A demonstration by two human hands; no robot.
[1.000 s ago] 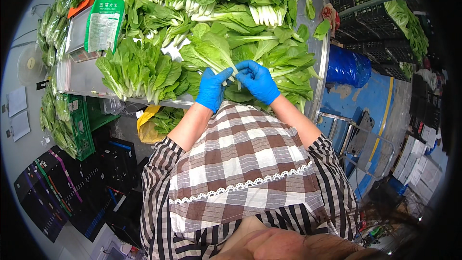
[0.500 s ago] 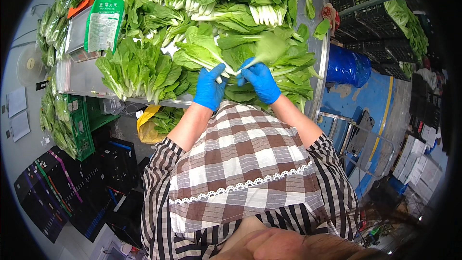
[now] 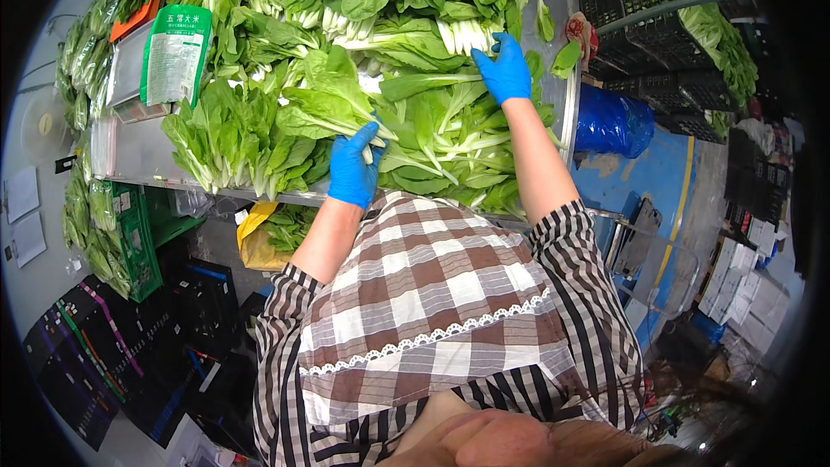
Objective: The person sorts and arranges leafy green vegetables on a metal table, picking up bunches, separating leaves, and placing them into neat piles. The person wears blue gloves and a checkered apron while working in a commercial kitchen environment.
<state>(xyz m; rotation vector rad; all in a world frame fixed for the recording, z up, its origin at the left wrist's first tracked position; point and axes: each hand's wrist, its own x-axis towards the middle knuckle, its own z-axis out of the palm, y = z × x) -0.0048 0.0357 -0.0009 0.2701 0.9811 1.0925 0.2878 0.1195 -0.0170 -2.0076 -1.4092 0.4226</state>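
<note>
Both my hands wear blue gloves. My left hand grips a bunch of leafy greens by its pale stems, leaves pointing up and left, over the near part of the metal table. My right hand reaches far forward and rests, fingers spread, on the big heap of loose green vegetables near a white-stemmed bunch. Sorted bunches lie in a row at the table's near left edge.
A green and white printed bag lies on a tray at the table's left. A green crate with bagged greens stands below left. A blue barrel and black crates stand to the right. A yellow bag hangs under the table.
My right hand let go of the bunch near my left hand and stretched forward onto the heap. My left hand stayed, still holding the greens by their stems.
</note>
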